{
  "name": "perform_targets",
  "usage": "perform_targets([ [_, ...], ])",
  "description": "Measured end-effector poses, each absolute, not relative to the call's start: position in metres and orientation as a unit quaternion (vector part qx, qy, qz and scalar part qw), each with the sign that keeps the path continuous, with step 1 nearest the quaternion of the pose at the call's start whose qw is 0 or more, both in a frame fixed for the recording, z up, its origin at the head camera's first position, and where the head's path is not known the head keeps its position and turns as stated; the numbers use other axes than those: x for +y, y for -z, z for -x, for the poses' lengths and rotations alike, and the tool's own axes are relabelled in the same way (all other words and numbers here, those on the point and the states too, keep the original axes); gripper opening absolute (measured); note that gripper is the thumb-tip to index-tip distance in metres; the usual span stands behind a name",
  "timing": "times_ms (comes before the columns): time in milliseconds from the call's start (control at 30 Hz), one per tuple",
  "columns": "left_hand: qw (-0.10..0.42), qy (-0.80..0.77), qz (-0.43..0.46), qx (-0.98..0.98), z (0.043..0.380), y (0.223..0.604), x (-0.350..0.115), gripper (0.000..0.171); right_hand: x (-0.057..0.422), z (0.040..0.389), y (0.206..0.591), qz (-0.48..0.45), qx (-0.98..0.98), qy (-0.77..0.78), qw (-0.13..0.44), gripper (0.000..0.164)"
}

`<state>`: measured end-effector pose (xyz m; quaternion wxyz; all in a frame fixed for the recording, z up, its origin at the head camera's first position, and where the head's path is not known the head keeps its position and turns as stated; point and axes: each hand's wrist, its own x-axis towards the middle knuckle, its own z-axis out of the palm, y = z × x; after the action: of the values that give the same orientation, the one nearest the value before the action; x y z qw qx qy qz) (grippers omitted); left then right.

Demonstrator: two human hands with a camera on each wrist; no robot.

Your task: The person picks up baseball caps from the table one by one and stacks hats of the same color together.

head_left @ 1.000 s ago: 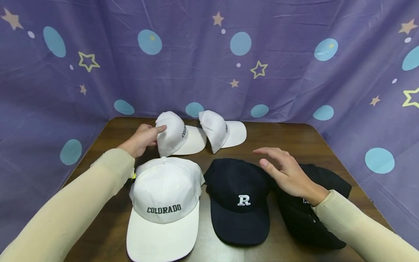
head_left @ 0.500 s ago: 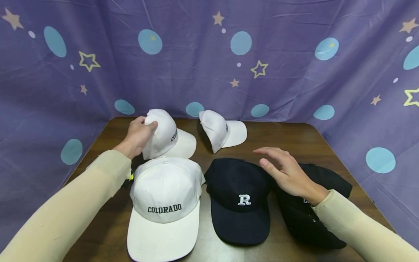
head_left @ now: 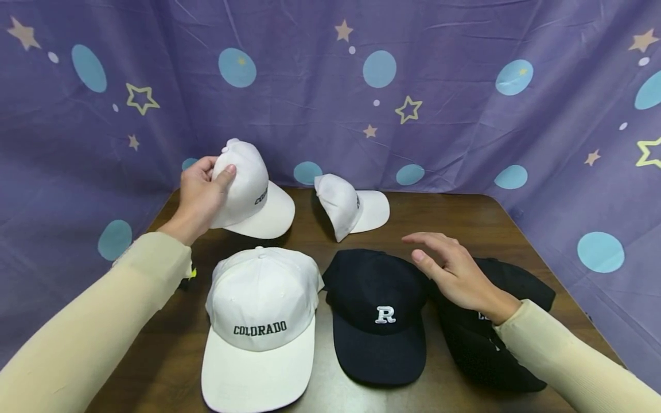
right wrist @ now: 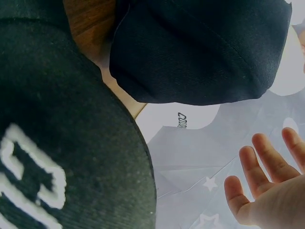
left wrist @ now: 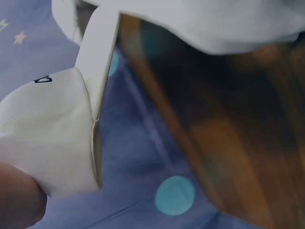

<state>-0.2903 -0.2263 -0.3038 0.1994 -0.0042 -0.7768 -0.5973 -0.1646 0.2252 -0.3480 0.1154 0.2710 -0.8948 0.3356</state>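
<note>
My left hand (head_left: 198, 192) grips the back of a white baseball cap (head_left: 245, 178) with dark lettering, thumb on the outside of the crown. That cap is raised over the table's far left, its brim pointing right. In the left wrist view the cap (left wrist: 52, 129) shows its back strap, with a fingertip (left wrist: 21, 195) against the fabric. My right hand (head_left: 457, 272) has its fingers loosely extended and holds nothing. It overlaps a black cap (head_left: 511, 287) at the right in the head view. In the right wrist view the same hand (right wrist: 271, 191) appears at the lower right.
A white COLORADO cap (head_left: 258, 321) sits at the front left of the wooden table (head_left: 439, 212). Beside it lies a navy cap (head_left: 379, 310) with a white R. Another white cap (head_left: 341, 206) is at the back. A purple star-patterned curtain (head_left: 310, 126) surrounds the table.
My left hand has taken hold of the back-left white cap, drawn it leftward away from the other white cap and lifted it. The right hand has stayed in place.
</note>
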Motion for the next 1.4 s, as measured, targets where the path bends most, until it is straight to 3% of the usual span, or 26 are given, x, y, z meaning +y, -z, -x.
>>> perform_targets([
  [267,0.246,0.618,0.054,-0.744,0.277,0.279,-0.225,0.015,0.225,0.163,0.345,-0.27,-0.894,-0.337,0.117,0.033],
  [667,0.216,0.704,0.108,-0.668,0.26,0.254,-0.225,0.006,0.225,0.164,0.345,-0.274,-0.891,-0.342,0.12,0.033],
  [933,0.16,0.76,0.135,-0.615,0.248,0.245,-0.227,0.01,0.224,0.165,0.346,-0.275,-0.888,-0.346,0.124,0.033],
  [1400,0.009,0.741,0.205,-0.639,0.217,0.245,-0.231,0.009,0.222,0.164,0.345,-0.276,-0.889,-0.345,0.118,0.033],
])
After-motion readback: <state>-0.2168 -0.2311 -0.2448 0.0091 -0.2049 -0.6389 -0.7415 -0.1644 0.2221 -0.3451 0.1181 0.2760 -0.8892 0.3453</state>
